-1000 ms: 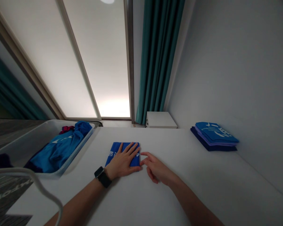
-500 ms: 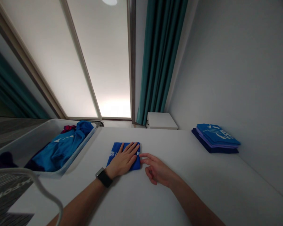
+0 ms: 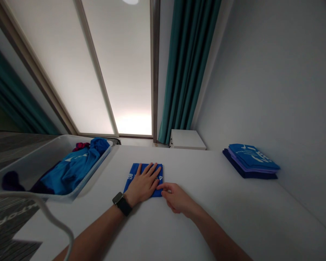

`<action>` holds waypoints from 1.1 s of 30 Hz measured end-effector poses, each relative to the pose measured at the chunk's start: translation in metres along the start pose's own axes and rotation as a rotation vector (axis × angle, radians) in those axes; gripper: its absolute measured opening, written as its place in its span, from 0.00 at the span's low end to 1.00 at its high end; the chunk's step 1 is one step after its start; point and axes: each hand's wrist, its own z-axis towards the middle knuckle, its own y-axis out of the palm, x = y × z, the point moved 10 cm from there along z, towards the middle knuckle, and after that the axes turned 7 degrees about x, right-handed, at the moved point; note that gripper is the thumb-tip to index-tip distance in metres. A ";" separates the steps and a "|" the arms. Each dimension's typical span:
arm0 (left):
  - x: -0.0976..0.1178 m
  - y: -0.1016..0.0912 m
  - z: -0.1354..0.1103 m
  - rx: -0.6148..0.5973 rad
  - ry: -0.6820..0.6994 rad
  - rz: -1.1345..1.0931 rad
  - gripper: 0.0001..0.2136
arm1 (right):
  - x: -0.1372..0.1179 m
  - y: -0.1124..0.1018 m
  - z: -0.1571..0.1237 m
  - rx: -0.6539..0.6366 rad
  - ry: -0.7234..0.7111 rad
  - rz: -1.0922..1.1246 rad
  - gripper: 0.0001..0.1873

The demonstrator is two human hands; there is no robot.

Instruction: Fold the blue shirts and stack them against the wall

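Note:
A folded blue T-shirt [image 3: 130,173] with white lettering lies on the white table. My left hand [image 3: 143,183], wearing a watch [image 3: 122,203] at the wrist, rests flat on top with its fingers spread, covering most of the cloth. At the shirt's right edge, my right hand [image 3: 178,198] has its index finger over the cloth and its thumb close below, pinching the edge. The other fingers of that hand are curled in.
To the left stands a translucent plastic bin [image 3: 50,143] with crumpled blue, dark and red clothes [image 3: 73,166]. A stack of folded shirts [image 3: 251,161] sits at the right by the wall. A pale cable [image 3: 53,219] crosses the lower left. Behind the table is a white cabinet [image 3: 188,139].
My right hand has moved slightly left onto the shirt's edge, and its index finger and thumb have closed together. My left hand stays flat on the shirt. The view has shifted slightly.

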 end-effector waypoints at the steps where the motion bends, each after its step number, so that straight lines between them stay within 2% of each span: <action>1: -0.001 -0.001 0.000 0.006 -0.004 0.004 0.24 | 0.000 -0.002 0.002 0.036 -0.031 -0.040 0.16; 6: -0.002 -0.004 0.000 0.011 -0.035 0.011 0.24 | -0.024 -0.012 0.003 0.211 -0.386 -0.312 0.14; 8: -0.002 -0.005 0.000 0.018 -0.041 0.014 0.25 | -0.029 -0.011 -0.001 0.229 -0.449 -0.378 0.14; 12: -0.007 -0.007 -0.001 0.032 -0.038 0.031 0.25 | -0.035 -0.008 -0.007 0.231 -0.485 -0.467 0.16; 19: -0.035 -0.016 -0.018 0.037 0.000 0.040 0.26 | -0.037 -0.004 -0.010 0.213 -0.458 -0.540 0.17; 24: -0.040 -0.009 -0.023 0.025 -0.003 0.042 0.27 | -0.039 -0.003 -0.013 0.217 -0.464 -0.560 0.17; 27: -0.040 -0.004 -0.023 0.015 -0.002 0.044 0.28 | -0.046 -0.008 -0.017 0.271 -0.529 -0.520 0.15; 31: -0.042 -0.005 -0.023 0.027 -0.017 0.048 0.27 | -0.057 -0.027 -0.020 0.407 -0.649 -0.429 0.18; 33: -0.041 -0.005 -0.023 0.024 -0.018 0.049 0.27 | -0.060 -0.033 -0.021 0.470 -0.702 -0.451 0.19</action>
